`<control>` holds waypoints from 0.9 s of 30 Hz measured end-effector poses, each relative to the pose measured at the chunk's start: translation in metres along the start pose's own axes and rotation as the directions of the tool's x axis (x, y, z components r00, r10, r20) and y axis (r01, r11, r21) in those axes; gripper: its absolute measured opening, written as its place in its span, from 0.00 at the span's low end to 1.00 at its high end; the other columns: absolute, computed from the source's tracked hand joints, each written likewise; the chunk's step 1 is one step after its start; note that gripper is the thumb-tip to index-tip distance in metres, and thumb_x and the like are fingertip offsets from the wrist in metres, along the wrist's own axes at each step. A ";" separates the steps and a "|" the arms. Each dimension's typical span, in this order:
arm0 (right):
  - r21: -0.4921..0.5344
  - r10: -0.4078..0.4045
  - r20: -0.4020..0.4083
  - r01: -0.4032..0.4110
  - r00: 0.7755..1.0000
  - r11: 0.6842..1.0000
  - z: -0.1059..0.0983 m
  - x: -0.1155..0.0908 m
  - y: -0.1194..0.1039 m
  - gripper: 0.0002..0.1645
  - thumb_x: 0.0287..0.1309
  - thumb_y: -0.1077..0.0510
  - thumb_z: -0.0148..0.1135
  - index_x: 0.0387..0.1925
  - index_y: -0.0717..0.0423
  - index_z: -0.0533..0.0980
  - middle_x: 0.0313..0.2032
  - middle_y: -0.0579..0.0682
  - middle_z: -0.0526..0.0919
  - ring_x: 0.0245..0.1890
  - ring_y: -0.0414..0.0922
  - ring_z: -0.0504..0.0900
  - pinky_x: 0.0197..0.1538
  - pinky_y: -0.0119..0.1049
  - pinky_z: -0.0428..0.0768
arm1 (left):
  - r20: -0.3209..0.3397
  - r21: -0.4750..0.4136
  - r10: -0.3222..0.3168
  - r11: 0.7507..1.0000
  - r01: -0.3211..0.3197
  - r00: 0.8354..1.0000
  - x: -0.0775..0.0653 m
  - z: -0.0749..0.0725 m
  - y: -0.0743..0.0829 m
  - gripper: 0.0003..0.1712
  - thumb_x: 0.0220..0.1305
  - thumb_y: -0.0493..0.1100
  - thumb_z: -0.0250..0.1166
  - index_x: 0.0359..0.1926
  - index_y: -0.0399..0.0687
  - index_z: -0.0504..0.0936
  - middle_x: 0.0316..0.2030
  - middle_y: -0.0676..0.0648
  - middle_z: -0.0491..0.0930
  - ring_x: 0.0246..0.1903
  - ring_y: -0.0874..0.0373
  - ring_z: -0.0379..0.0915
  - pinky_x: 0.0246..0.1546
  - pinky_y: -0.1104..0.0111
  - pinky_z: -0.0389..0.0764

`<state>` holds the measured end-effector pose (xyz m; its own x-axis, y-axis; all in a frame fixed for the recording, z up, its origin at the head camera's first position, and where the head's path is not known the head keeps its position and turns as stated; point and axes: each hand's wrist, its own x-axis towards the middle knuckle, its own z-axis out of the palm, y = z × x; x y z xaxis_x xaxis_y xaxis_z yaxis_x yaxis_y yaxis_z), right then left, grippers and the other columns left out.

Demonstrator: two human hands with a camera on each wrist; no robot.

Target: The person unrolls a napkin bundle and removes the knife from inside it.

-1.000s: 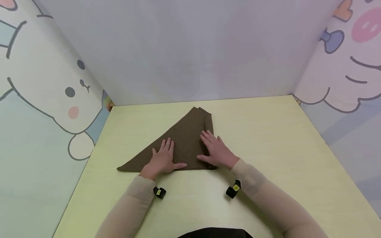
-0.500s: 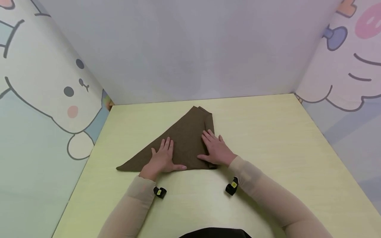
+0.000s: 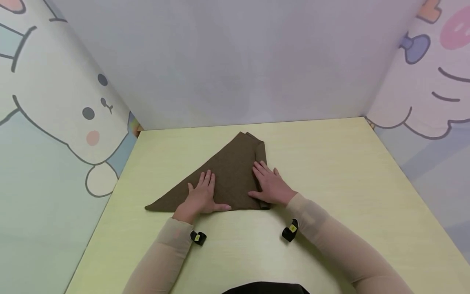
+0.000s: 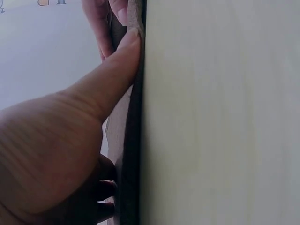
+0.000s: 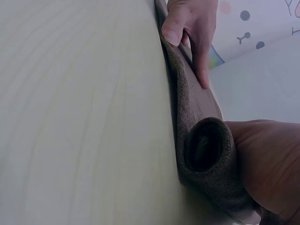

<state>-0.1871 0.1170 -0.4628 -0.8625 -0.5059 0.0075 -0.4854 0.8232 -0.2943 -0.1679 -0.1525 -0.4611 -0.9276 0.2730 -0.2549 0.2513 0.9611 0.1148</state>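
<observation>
While the left hand lies spread on brown cloth, the outstretched right hand touches its rolled edge.

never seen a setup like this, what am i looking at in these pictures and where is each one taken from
There is no machine here, just a person's two bare hands. The wide picture comes from a camera worn on the head, looking forward and down. The two close ones come from cameras worn on the wrists, left and right.

On a pale table lies a brown cloth, pointed at its left end. Its right side is rolled; the right wrist picture shows the end of that roll as an open tube.

The left hand rests on the cloth, thumb along the near edge. The right hand rests over the rolled side. Nothing looks lifted; both hands seem to steady or press the cloth.
</observation>
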 end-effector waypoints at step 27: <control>0.009 -0.016 0.005 0.016 1.000 1.000 -0.005 -0.007 0.010 0.53 0.59 0.37 0.61 0.73 0.62 0.53 0.74 0.56 0.48 0.74 0.54 0.45 0.65 0.64 0.55 | 0.003 -0.013 -0.005 1.000 0.005 1.000 -0.002 -0.002 0.002 0.79 0.36 0.87 0.54 0.76 0.41 0.39 0.75 0.41 0.32 0.74 0.46 0.26 0.61 0.31 0.43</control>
<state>-0.1870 0.1297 -0.4610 -0.8538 -0.5205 0.0073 -0.4981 0.8127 -0.3025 -0.1663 -0.1513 -0.4587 -0.9282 0.2679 -0.2581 0.2427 0.9619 0.1257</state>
